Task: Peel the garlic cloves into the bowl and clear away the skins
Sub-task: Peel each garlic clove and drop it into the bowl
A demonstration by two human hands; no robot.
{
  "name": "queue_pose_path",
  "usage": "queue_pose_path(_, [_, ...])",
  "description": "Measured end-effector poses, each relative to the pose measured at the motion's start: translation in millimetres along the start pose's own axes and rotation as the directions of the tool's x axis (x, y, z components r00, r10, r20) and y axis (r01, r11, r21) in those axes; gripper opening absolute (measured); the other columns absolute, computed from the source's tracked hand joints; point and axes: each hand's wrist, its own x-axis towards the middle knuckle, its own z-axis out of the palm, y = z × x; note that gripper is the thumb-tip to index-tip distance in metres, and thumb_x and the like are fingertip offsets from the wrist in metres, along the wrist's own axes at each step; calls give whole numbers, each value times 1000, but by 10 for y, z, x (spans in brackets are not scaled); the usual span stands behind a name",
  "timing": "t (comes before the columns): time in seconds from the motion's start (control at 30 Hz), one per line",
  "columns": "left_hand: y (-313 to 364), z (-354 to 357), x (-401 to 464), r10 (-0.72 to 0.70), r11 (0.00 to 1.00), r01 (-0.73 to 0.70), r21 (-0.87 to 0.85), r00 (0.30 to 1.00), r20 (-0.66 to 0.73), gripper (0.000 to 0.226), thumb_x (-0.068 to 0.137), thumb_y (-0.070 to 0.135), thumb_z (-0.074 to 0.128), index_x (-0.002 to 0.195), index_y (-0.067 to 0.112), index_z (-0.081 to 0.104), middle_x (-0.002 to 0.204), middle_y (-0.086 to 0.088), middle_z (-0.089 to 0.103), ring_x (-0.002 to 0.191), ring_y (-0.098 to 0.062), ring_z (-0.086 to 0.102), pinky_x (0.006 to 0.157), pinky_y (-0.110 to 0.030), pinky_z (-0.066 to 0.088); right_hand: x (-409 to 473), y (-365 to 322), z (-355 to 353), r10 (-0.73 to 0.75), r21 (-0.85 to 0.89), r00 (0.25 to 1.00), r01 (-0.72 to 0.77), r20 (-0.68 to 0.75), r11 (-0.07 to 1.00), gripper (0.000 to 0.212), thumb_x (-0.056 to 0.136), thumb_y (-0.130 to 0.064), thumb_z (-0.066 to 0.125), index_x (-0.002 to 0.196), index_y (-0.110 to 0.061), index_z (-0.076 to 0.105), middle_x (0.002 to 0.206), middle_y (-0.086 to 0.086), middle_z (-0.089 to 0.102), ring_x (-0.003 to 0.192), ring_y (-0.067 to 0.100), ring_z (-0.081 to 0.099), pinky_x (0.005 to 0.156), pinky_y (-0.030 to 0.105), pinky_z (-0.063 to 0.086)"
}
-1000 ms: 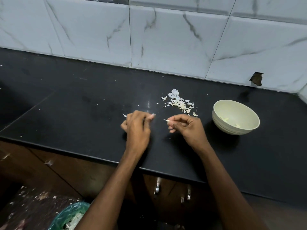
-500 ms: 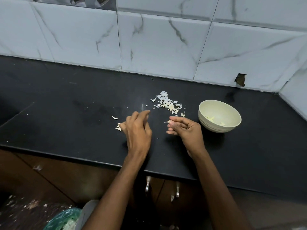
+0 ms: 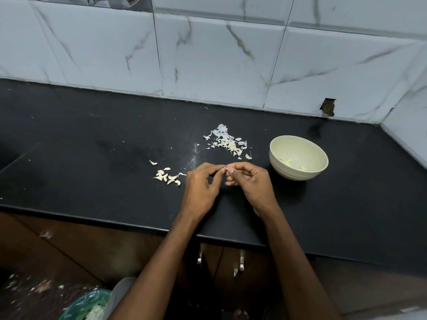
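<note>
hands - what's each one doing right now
Left hand: fingertips pinch at the garlic clove.
Right hand: fingers curled, holding the same clove.

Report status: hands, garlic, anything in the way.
Both hands pinching one clove together. Bowl right, few peeled pieces inside. Skins pile behind, uncleared; nothing blocking.

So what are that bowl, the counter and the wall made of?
The bowl: probably plastic or melamine, pale cream and matte, with ridges low on its outside. The counter: dark polished stone by its look, faintly reflective, perhaps granite. The wall: glossy white marble-look tiles, grey-veined, with visible grout lines.
</note>
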Motion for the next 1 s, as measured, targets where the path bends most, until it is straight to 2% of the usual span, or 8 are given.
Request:
queue_pose_path(0.1, [-7, -1, -4, 3, 999, -3, 33, 1000, 0, 16, 95, 23, 71, 107, 21, 82, 91, 9, 74, 84, -7, 69, 82, -34, 56, -7, 8, 8, 14, -24, 1000, -14, 9, 1000, 13, 97, -6, 70, 106, 3, 75, 90, 17, 78, 78, 19, 73, 77, 30, 63])
queue_pose_path(0.27, [-5, -29, 6, -25, 1000, 24, 14, 998, 53, 19, 95, 17, 73, 112, 20, 81, 95, 7, 75, 88, -4, 69, 75, -17, 53, -10, 18, 25, 12, -22, 1000, -12, -14, 1000, 11, 97, -3, 70, 105, 2, 75, 89, 15, 79, 78, 22, 74, 78, 30, 64])
queue_pose_path(0.43, [-3, -27, 4, -15, 999, 12, 44, 998, 62, 17, 95, 18, 74, 110, 21, 82, 94, 10, 74, 87, -2, 68, 74, -10, 47, -14, 24, 24, 14, -37, 1000, -15, -26, 999, 11, 96, -4, 71, 105, 2, 75, 89, 16, 79, 78, 21, 75, 78, 30, 63])
queue_pose_path(0.53, [-11, -17, 1, 5, 995, -10, 103, 999, 45, 13, 94, 17, 73, 104, 19, 82, 89, 7, 73, 77, -2, 65, 71, -8, 44, -26, 24, 29, 15, -42, 1000, -16, -23, 999, 11, 95, -5, 73, 105, 0, 75, 89, 15, 79, 79, 23, 76, 79, 32, 63])
queue_pose_path(0.7, [-11, 17, 5, 38, 986, -37, 162, 999, -3, 9, 94, 19, 72, 94, 14, 80, 85, 3, 69, 70, -6, 60, 67, -11, 43, -71, -39, 42, 7, 10, 1000, -8, 22, 1000, 12, 93, -2, 75, 104, 0, 76, 92, 15, 80, 85, 19, 77, 77, 24, 60])
queue_pose_path(0.83, [-18, 5, 8, 45, 990, -43, 133, 999, -16, 9, 92, 18, 74, 85, 11, 75, 79, 3, 64, 67, -9, 57, 63, -11, 40, -90, -71, 39, -14, 38, 999, 12, 50, 999, 12, 92, 1, 74, 104, 2, 77, 93, 16, 80, 85, 19, 77, 76, 25, 61])
queue_pose_path(1.0, [-34, -11, 14, -28, 1000, 27, 8, 999, 47, 23, 91, 31, 69, 79, 12, 76, 75, -4, 60, 65, -9, 53, 59, -22, 41, -78, -70, 32, -6, 58, 999, 3, 42, 998, 10, 91, 2, 74, 101, 2, 76, 91, 17, 79, 80, 21, 77, 73, 27, 62])
